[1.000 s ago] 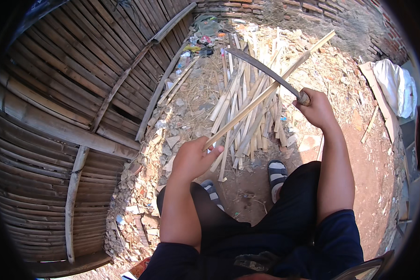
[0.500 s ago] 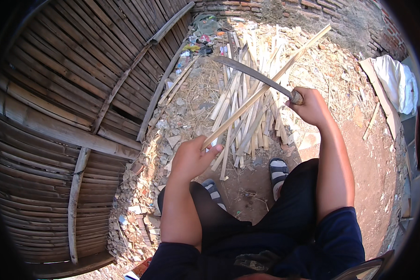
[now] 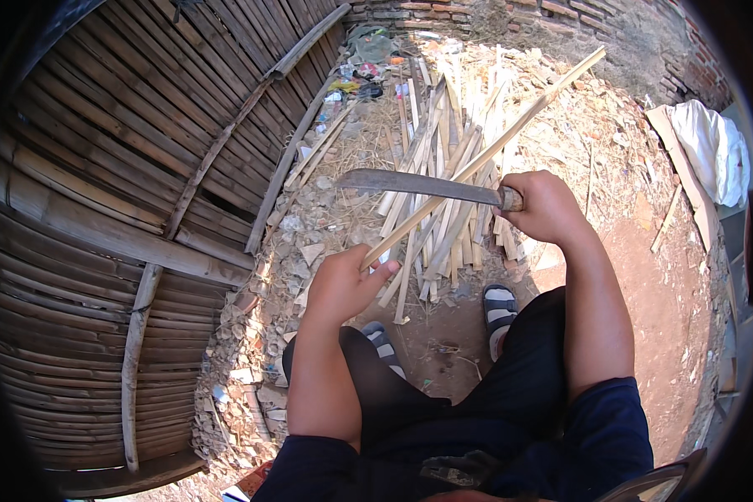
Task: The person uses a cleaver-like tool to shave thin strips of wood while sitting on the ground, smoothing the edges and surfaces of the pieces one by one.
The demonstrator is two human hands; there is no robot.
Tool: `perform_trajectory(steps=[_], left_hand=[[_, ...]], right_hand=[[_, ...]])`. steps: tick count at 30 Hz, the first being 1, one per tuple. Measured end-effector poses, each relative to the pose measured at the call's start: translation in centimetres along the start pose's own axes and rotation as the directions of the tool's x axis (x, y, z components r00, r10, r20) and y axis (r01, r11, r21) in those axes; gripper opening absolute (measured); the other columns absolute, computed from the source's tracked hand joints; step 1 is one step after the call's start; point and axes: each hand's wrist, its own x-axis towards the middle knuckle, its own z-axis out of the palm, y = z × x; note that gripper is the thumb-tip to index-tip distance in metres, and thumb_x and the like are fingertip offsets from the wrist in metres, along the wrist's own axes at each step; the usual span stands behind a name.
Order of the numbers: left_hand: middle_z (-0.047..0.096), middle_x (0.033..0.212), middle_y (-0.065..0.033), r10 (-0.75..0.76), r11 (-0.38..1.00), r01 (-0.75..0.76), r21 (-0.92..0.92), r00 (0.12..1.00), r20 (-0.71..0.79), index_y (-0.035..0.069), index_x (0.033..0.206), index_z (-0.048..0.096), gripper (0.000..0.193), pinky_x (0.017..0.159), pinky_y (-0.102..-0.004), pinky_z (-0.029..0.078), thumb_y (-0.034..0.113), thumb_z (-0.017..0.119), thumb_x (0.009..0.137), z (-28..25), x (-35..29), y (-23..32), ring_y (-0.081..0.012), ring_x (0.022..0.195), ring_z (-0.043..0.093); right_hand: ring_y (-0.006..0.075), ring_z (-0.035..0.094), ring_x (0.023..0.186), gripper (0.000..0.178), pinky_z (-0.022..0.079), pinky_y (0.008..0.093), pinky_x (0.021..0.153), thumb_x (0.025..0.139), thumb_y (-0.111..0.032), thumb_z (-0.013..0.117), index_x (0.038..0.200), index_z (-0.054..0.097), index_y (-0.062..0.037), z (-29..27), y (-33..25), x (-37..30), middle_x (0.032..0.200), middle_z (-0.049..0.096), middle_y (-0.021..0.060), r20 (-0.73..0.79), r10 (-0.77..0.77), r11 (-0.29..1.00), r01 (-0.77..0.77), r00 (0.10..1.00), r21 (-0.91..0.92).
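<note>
My left hand (image 3: 343,284) is closed around the near end of a long pale bamboo strip (image 3: 531,113), which slants up and away to the right. In my right hand (image 3: 544,205) is the wooden handle of a machete (image 3: 422,184). Its dark, broad blade points left and lies across the strip in this view; whether it touches the strip I cannot tell. Beneath both, a heap of split bamboo strips (image 3: 435,243) is spread over the ground.
A bamboo slat wall (image 3: 100,209) runs along the left, and a brick wall (image 3: 410,17) closes off the back. Rubble and litter (image 3: 309,226) border the slat wall. At the right stands a white sack (image 3: 711,151). My sandalled feet (image 3: 499,309) are just below the heap.
My right hand has drawn the machete nearer and slightly left, down along the strip, and its blade has turned more level. The left hand and strip have barely moved.
</note>
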Motion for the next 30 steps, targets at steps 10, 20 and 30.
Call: perform_trajectory(steps=[10,20,30], left_hand=[[0.070,0.074,-0.0154,-0.017,1.000,0.017,0.023,1.000,0.016,-0.002,0.090,0.067,0.042,0.062,-0.0380,0.050,0.039,0.079,0.092,-0.1,0.1,0.6,-0.0244,0.064,0.066],[0.067,0.071,-0.0143,-0.012,1.000,0.012,-0.011,1.000,0.005,-0.002,0.092,0.068,0.041,0.062,-0.0372,0.049,0.038,0.079,0.092,-0.4,-0.1,0.7,-0.0224,0.062,0.063],[0.067,0.071,-0.0140,-0.024,1.000,0.024,0.018,1.000,-0.002,-0.002,0.094,0.069,0.041,0.063,-0.0368,0.050,0.037,0.080,0.091,-0.2,0.0,0.8,-0.0204,0.063,0.063]], right_hand=[[0.0394,0.071,0.090,0.032,0.055,0.0477,0.082,0.087,-0.029,0.079,0.108,0.075,-0.0060,-1.8,2.0,0.1,0.092,0.073,0.0219,0.010,0.268,0.961,-0.268,0.963,0.072],[0.0400,0.070,0.097,0.036,0.055,0.0487,0.085,0.085,-0.029,0.080,0.114,0.074,-0.0085,-1.1,0.1,0.4,0.098,0.073,0.0208,0.102,0.117,0.993,-0.114,0.988,-0.037],[0.0404,0.071,0.092,0.034,0.055,0.0470,0.082,0.087,-0.029,0.080,0.109,0.073,-0.0038,-1.9,1.4,0.0,0.094,0.074,0.0219,0.047,0.278,0.956,-0.282,0.959,0.086]])
